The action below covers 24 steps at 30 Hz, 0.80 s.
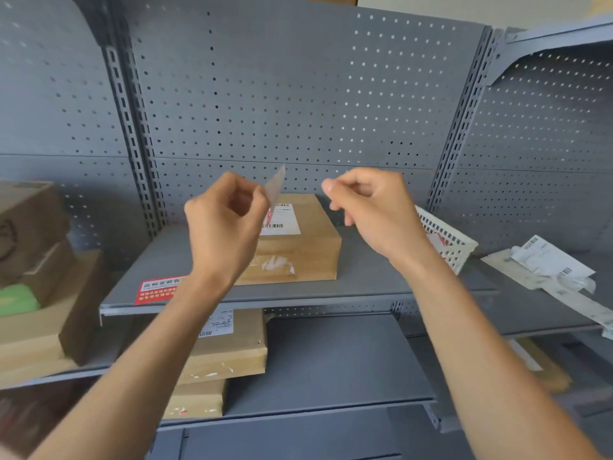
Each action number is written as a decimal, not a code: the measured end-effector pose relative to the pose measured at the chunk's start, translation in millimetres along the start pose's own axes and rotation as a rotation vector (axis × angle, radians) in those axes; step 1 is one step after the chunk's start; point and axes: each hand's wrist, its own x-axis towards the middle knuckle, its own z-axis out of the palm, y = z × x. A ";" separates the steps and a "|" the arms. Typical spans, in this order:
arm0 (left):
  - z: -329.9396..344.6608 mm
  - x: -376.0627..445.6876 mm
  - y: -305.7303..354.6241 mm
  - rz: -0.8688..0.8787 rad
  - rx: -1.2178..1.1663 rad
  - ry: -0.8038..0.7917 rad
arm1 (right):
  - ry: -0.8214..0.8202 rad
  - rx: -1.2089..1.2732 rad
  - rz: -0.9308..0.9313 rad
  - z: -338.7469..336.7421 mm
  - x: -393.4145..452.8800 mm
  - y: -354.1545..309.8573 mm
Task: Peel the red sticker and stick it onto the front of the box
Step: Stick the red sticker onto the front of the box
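Observation:
A brown cardboard box (298, 247) lies on the grey shelf (365, 280), with a white shipping label on its top. My left hand (225, 224) is raised in front of the box, pinching a thin sticker sheet (276, 187). The sheet's pale back faces me and a sliver of red shows at its lower edge. My right hand (371, 210) hovers a short way to the right, with thumb and fingers curled together and nothing visible in them. A red sticker (156, 290) with white text lies flat at the shelf's front left, partly hidden by my left forearm.
A white plastic basket (447, 242) stands right of the box, against the pegboard back. Loose paper labels (550, 263) lie on the right-hand shelf. More cardboard boxes (229, 350) sit on the lower shelf, and others are stacked at the far left (36, 260).

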 end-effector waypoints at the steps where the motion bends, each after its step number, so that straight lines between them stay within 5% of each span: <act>1: 2.8 -3.1 3.7 0.039 0.022 0.003 | -0.015 0.010 -0.011 11.9 -0.6 -4.3; 16: 7.2 -9.4 -20.9 0.593 0.268 0.055 | -0.028 0.100 0.046 44.8 2.9 -8.4; 19: 2.4 -10.2 -20.9 0.504 0.220 -0.047 | -0.027 0.083 0.043 43.8 2.1 -5.7; 24: -12.3 -7.7 -18.6 0.121 0.109 -0.102 | -0.019 0.052 0.056 36.7 -0.1 3.3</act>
